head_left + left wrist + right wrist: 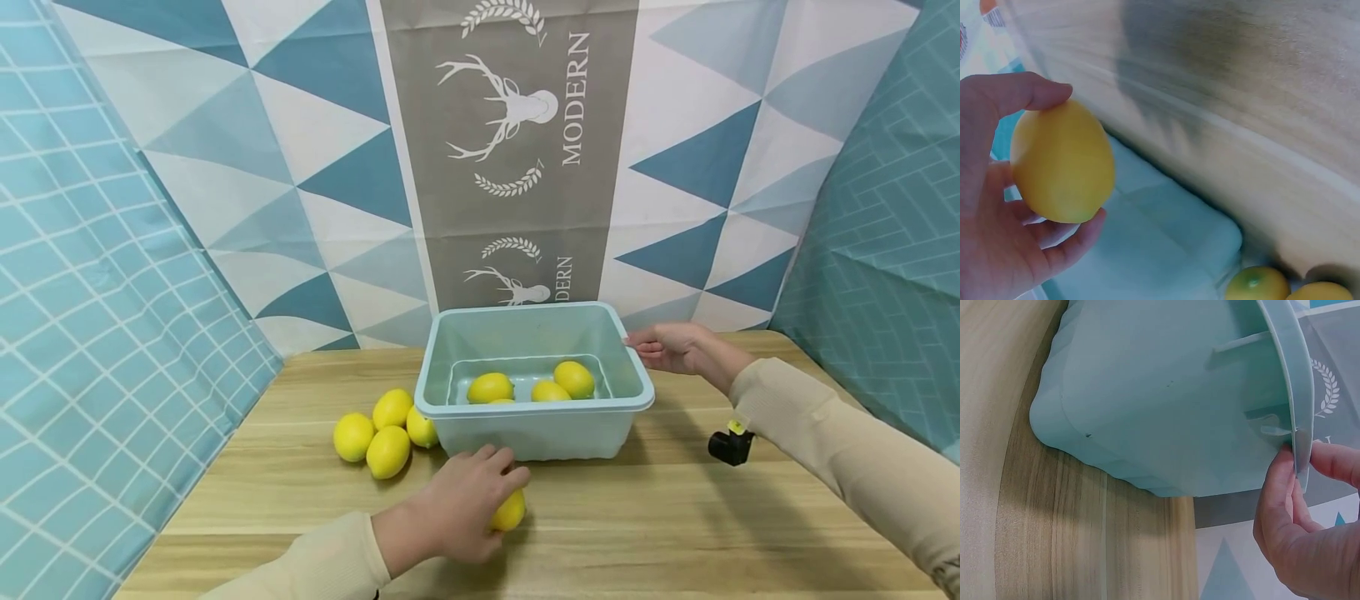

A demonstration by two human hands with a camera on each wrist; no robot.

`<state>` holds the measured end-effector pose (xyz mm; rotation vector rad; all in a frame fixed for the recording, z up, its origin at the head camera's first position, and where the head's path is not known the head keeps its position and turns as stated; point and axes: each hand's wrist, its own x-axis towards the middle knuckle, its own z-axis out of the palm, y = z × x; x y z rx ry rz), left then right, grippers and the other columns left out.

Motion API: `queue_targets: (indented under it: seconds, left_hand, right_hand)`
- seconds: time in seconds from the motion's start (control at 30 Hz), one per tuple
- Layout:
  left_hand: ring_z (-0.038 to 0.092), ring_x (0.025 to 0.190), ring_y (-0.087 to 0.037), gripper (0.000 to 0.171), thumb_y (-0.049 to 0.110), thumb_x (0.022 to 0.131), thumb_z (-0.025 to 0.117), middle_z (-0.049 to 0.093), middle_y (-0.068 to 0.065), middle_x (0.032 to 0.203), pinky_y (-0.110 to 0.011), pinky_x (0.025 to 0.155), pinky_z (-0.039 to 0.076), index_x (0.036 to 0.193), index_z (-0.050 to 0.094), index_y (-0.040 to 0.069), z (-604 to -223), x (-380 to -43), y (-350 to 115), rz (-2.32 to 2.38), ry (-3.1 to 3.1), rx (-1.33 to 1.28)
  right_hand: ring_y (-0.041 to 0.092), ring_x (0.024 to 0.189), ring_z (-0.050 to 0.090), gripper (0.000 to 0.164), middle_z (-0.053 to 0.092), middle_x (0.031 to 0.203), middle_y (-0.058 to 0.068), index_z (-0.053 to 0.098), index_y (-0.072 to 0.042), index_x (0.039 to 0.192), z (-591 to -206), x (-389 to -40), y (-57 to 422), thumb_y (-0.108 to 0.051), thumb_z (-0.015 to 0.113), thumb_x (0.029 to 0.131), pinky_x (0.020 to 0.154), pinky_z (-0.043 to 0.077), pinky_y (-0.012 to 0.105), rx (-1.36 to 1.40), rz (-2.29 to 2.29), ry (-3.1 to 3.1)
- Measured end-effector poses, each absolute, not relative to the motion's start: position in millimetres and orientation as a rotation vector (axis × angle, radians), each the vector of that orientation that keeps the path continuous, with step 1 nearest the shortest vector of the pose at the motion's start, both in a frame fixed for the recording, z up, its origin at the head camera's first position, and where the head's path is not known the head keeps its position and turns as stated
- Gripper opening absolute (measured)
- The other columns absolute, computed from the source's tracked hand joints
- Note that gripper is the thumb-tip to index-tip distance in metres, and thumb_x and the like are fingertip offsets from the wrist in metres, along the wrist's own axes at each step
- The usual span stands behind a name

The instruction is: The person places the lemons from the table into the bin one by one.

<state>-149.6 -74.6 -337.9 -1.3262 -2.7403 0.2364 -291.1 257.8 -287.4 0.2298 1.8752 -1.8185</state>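
Note:
A yellow lemon [1063, 162] is gripped between the thumb and fingers of my left hand [468, 504], in front of the basin's near wall. In the head view much of that lemon is hidden by the hand. My right hand [671, 346] pinches the right rim of the light blue plastic basin [532, 433], thumb on one side and fingers on the other, as the right wrist view [1300, 531] of the hand shows. Inside the basin lie several lemons [491, 388], partly cut off by its front rim. Left of the basin several more lemons [387, 452] cluster on the table.
The wooden table [675, 517] bears everything. A small black object with a yellow top [731, 443] appears beside the right forearm. Patterned cloth [322, 167] hangs behind the basin, with tiled-print cloth [90, 333] at the left side.

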Motion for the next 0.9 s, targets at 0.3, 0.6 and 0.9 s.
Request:
queue_targets:
  seconds: [0.3,0.6,0.9]
  left_hand:
    - [0.045,0.081,-0.008,0.049,0.037,0.069,0.079,0.050,0.009,0.096,-0.019,0.061,0.040,0.108,0.052,0.027,-322.7,-145.2,-72.2,0.280,-2.709,-1.388]
    - [0.041,0.078,-0.007,0.049,0.037,0.067,0.081,0.047,0.010,0.091,-0.017,0.062,0.037,0.105,0.051,0.027,-304.0,-142.3,-72.2,0.301,-2.662,-1.452]
    - [0.043,0.082,-0.007,0.050,0.036,0.067,0.081,0.050,0.010,0.094,-0.017,0.064,0.038,0.109,0.054,0.030,-283.2,-141.8,-69.4,0.302,-2.722,-1.482]
  right_hand:
    - [0.006,0.076,0.061,0.020,0.061,0.083,-0.002,0.049,-0.004,0.109,-286.5,-291.2,258.3,-0.009,0.060,0.092,0.077,0.057,0.018,0.250,-1.818,1.879]
    - [0.006,0.076,0.061,0.020,0.062,0.082,-0.002,0.049,-0.004,0.110,-284.9,-291.9,258.3,-0.009,0.058,0.093,0.077,0.057,0.017,0.256,-1.790,1.900]
    - [0.006,0.074,0.061,0.018,0.061,0.080,-0.002,0.049,-0.005,0.108,-284.1,-292.5,256.4,-0.009,0.058,0.093,0.076,0.057,0.017,0.277,-1.780,1.905]
